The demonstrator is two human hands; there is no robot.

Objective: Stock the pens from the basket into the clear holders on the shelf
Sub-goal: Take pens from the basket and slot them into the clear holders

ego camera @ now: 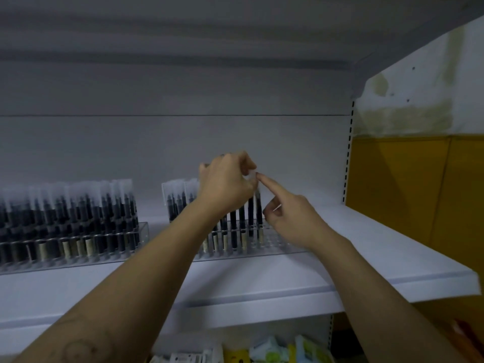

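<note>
Head view: your left hand is up over the right-hand clear plastic pen holder. Its fingers are curled, pinching the top of the frosted sleeve on a dark pen. That pen stands upright w/ its lower end down in the holder, at the right end of the row of dark sleeved pens standing there. Your right hand is just beside it on the right: index finger straight, tip touching the sleeve top, other fingers curled in toward the palm. Holder's right end sits partly behind that hand. A second clear plastic holder is well apart to the left on the same white shelf board, packed w/ more dark pens in frosted sleeves. Below the shelf: blurred yellow, green & white packets. Mustard-yellow wall panel at right.
</note>
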